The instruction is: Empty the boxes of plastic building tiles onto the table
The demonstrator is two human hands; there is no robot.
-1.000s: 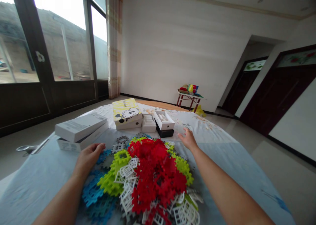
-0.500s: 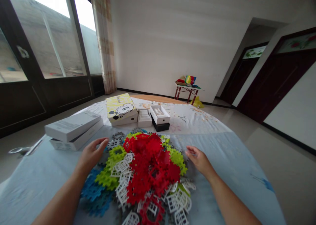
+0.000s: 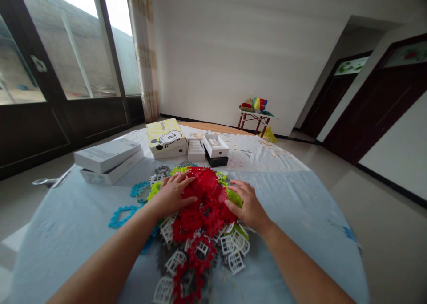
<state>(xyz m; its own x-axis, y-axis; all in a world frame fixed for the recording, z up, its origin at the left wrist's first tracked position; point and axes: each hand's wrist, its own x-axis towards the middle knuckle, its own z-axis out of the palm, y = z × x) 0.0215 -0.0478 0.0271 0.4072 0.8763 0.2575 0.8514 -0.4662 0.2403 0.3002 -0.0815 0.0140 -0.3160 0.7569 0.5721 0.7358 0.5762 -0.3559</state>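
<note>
A heap of plastic interlocking building pieces lies on the table in front of me. Red notched pieces (image 3: 190,221) cover its middle, with white window-shaped pieces (image 3: 236,261) around the near side and blue pieces (image 3: 122,216) at the left. My left hand (image 3: 173,192) rests on the heap's upper left, fingers spread over the red pieces. On the right edge lies my right hand (image 3: 247,204), its fingers apart over red and green pieces (image 3: 234,197). Neither hand has a piece gripped.
Two stacked white boxes (image 3: 108,155) stand at the left of the round table. Behind the heap are a yellow patterned box (image 3: 167,137), a small white open box (image 3: 215,146) and a black box (image 3: 216,161). A small side table (image 3: 255,115) stands by the wall.
Both hands have moved inward from either side of the heap onto it. Several blue pieces at the left now lie more spread out. The view has shifted slightly.
</note>
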